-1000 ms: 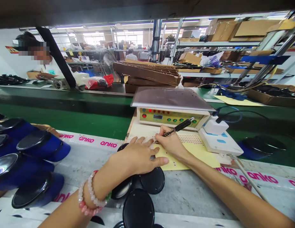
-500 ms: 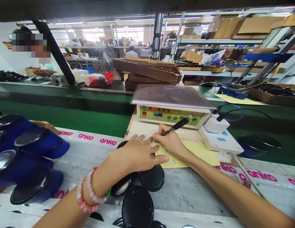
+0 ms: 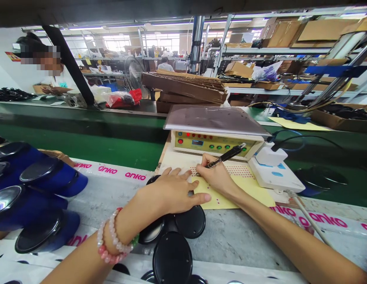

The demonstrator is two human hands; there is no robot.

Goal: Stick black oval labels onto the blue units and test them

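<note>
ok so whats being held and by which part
The right hand pinches a black pen by its lower barrel near the tip. The left hand holds nothing, lying flat over a black oval piece.

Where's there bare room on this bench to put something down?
Bare grey work surface lies below the right forearm, beside the yellow paper. A smaller patch sits between the blue-backed round pieces and the left hand. It's crowded around the black discs by that hand.

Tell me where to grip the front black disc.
Take the rim of the black disc at its near edge, coming from your side and above: the oval face looks smooth, offering little hold, and its far edge crowds the other discs.
</note>
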